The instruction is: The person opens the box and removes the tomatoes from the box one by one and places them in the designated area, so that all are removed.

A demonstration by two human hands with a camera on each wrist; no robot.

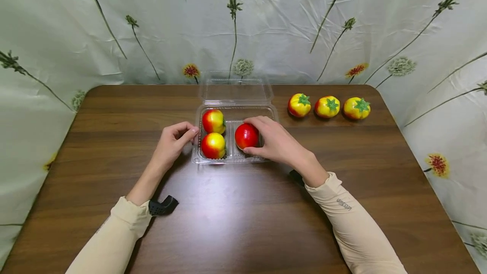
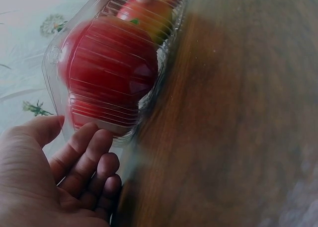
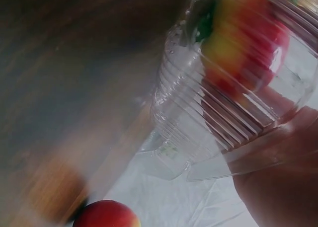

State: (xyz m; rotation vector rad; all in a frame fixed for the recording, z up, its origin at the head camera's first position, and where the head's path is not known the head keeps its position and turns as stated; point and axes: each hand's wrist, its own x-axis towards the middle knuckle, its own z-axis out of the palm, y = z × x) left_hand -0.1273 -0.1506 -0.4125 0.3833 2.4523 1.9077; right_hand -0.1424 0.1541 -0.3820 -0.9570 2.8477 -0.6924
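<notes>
1. Red and glossy, the tomato in the right half of the clear plastic clamshell box sits under the right hand, whose fingers and thumb curl round it from the right. From the head view I cannot tell whether it already rests on the ribbed floor or is just above it.

2. The left hand lies at the box's left wall with its fingers loosely curled, the fingertips touching the plastic as if to steady it. It grips nothing that I can see.

3. Two red-and-yellow tomatoes fill the left half of the box: one at the back and one at the front, close together.

4. The box's lid stands open, hinged back toward the cloth wall.

5. Three more tomatoes wait in a row on the brown wooden table, to the right of the box and well apart from it: near, middle and far, green stalks up.

6. Judging by this, the packing looks about half done: two are in, a third is being set in, three remain outside and the lid is not yet closed. Whether all three will fit is unclear.

7. Behind the table hangs a pale cloth printed with flowers.
</notes>
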